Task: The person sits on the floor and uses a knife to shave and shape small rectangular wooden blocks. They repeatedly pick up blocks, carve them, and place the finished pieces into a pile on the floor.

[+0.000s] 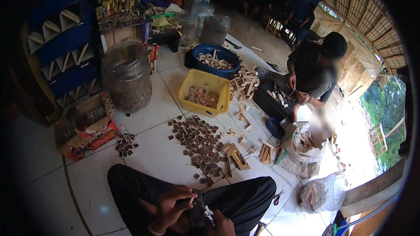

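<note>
My left hand [171,207] is held over my lap, thumb and fingers pinching a small pale wooden piece [192,200]. Close by on the right, my right hand [223,224] is curled at the lower edge, by a dark flat thing with a bright white patch [208,213]; I cannot make out what this is or exactly how the fingers grip it. Beyond my crossed legs, a loose spread of small dark square tiles [199,142] covers the floor. A wooden block with a yellow-edged slot [240,159] lies at the right side of the spread.
A yellow basin [183,92] and a blue tub [236,67] hold small wooden pieces. A clear plastic container [127,72] and a cardboard box [94,137] stand left. Scissors [278,197] lie right of my knee. Another person [313,67] works behind white sacks [297,166].
</note>
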A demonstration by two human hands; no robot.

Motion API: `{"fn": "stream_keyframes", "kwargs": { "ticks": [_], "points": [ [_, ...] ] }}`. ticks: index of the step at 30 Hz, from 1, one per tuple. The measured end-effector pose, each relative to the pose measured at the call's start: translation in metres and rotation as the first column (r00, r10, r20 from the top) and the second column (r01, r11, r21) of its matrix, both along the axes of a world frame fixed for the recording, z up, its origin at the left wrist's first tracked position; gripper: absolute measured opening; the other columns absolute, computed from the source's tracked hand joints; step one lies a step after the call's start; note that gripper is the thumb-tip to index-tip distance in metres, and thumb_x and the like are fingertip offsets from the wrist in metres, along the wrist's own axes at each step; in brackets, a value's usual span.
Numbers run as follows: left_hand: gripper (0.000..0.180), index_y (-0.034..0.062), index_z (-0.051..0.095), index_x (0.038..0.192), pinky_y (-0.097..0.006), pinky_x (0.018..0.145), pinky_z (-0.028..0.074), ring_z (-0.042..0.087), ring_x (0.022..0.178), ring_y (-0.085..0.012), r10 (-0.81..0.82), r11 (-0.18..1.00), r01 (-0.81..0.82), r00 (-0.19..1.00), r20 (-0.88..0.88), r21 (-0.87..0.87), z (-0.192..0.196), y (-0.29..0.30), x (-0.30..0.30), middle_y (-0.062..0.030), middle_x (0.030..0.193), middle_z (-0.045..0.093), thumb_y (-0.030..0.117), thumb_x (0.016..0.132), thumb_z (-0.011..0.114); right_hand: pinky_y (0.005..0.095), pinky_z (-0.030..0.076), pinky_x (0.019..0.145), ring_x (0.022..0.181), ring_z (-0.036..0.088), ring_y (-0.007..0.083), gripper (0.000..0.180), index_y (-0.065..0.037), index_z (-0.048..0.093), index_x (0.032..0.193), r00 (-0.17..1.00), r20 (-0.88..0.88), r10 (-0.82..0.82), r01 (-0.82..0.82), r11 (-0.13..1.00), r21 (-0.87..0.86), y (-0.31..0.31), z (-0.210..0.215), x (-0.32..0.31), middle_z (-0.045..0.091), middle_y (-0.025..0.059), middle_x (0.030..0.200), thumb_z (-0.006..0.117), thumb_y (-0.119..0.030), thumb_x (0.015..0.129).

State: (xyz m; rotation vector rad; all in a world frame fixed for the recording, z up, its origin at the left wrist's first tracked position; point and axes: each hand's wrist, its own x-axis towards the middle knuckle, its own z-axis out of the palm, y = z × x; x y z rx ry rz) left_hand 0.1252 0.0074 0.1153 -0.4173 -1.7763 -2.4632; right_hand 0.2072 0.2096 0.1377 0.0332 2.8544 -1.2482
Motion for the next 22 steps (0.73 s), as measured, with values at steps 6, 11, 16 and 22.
{"fn": "stream_keyframes", "kwargs": {
  "ticks": [6, 11, 16, 22],
  "points": [
    [0.031, -0.0028, 0.074, 0.122, -0.028, 0.092, 0.053, 0.07, 0.096, -0.0138, 0.267, 0.963, -0.261, 0.899, 0.347, -0.065, -0.017, -0.014, -0.017, -0.0084, 0.111, 0.077, 0.023, 0.111, 0.06, 0.0307, 0.053, 0.081, 0.091, 0.064, 0.0119, 0.036, -0.002, 0.063, 0.123, 0.878, 0.454, 0.153, 0.221, 0.711, -0.667, 0.031, -0.02, -0.044, 0.07, 0.0036, 0.102, 0.061, -0.036, 0.11],
    [0.036, -0.0007, 0.075, 0.117, -0.023, 0.077, 0.051, 0.066, 0.083, -0.0078, 0.364, 0.931, -0.322, 0.835, 0.413, -0.168, -0.039, -0.051, -0.023, -0.0055, 0.099, 0.077, 0.033, 0.11, 0.062, 0.0412, 0.056, 0.101, 0.117, 0.069, 0.0259, 0.046, 0.002, 0.057, 0.139, 0.872, 0.462, 0.16, 0.331, 0.502, -0.799, 0.067, -0.016, -0.079, 0.07, 0.0157, 0.127, 0.059, -0.034, 0.111],
    [0.03, -0.0022, 0.075, 0.118, -0.023, 0.074, 0.052, 0.072, 0.081, -0.0104, 0.463, 0.886, -0.4, 0.784, 0.414, -0.234, -0.062, -0.081, -0.027, -0.0077, 0.1, 0.079, 0.025, 0.107, 0.067, 0.0565, 0.04, 0.121, 0.143, 0.051, 0.0451, 0.058, -0.003, 0.038, 0.156, 0.805, 0.516, 0.292, 0.457, 0.249, -0.854, 0.098, -0.058, -0.117, 0.053, 0.0277, 0.152, 0.053, -0.035, 0.111],
    [0.028, -0.0033, 0.075, 0.119, -0.027, 0.08, 0.057, 0.075, 0.088, -0.0145, 0.505, 0.848, -0.393, 0.802, 0.319, -0.355, -0.07, -0.115, -0.042, -0.0076, 0.102, 0.078, 0.019, 0.105, 0.069, 0.0601, 0.035, 0.124, 0.148, 0.044, 0.0454, 0.056, -0.012, 0.04, 0.157, 0.827, 0.518, 0.217, 0.51, 0.094, -0.855, 0.103, -0.113, -0.119, 0.048, 0.0264, 0.157, 0.058, -0.032, 0.108]
  ]
}}
